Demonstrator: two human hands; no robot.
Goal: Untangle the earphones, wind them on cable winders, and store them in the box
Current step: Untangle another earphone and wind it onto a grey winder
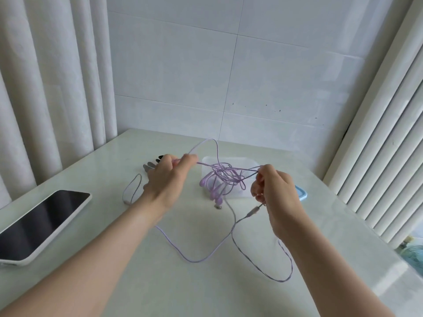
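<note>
Each grip pinches cord: left hand point(168, 177) and right hand point(274, 191) stretch the tangled lilac earphone cables point(225, 177) crosswise, parallel to the far edge of the pale bench point(160, 282), over the clear plastic box point(229, 160).

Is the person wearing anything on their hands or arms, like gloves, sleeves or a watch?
No. The left hand and right hand have no gloves, and no rings that I can make out. The forearms are uncovered too, with no sleeves, watch or bracelet in view.
</note>
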